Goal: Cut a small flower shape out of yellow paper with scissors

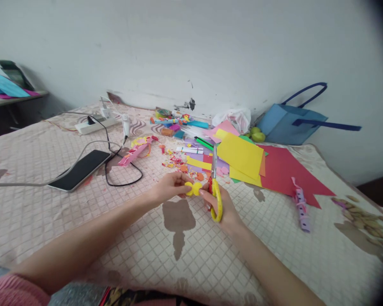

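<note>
Between my two hands is a small yellow paper cutout point(197, 188) with rounded lobes. My left hand point(172, 187) pinches its left end between thumb and fingers. At its right end, my right hand point(221, 204) grips the edge with thumb and fingertips. The same right hand also carries a pair of scissors point(216, 199) with yellow and red handles, blades pointing up and away from me. Just beyond my hands lie paper scraps point(175, 160) in orange, pink and yellow, and a yellow paper strip point(198, 163).
Yellow paper sheets point(241, 155) and red paper point(287, 170) lie to the right, near a rolled purple paper piece point(301, 208). A blue bag point(287, 123) stands by the wall. At left are a phone point(81, 170), cables and a power strip point(95, 124). Peanuts point(360, 219) lie far right.
</note>
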A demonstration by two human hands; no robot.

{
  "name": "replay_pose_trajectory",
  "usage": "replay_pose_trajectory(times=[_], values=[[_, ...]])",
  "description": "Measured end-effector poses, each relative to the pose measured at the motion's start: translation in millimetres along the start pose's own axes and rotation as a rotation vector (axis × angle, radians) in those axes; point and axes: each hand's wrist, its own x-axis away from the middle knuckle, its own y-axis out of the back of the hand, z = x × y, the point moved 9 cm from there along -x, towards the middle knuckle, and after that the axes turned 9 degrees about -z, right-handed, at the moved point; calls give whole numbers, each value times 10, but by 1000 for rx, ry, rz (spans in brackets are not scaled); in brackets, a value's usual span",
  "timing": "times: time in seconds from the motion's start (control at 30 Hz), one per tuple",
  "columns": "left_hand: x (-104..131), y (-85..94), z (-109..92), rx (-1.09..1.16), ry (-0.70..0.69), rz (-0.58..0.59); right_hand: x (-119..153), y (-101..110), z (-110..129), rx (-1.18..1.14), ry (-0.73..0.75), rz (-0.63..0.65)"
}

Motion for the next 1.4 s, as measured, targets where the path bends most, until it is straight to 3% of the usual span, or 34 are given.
replay_pose_trajectory(times=[0.27, 0.57, 0.83, 1.4], values=[[-307, 574, -65, -143, -140, -219, -108, 181, 87, -72, 33, -49], [-447, 987, -70, -315, -215, -391, -121, 206, 68, -67, 8, -40], [-597, 1206, 23, -351, -231, -463, -127, 207, 44, -66, -11, -37], [-647, 1487, 48, -308, -277, -547, -151, 260, 0, -39, -11, -55]])
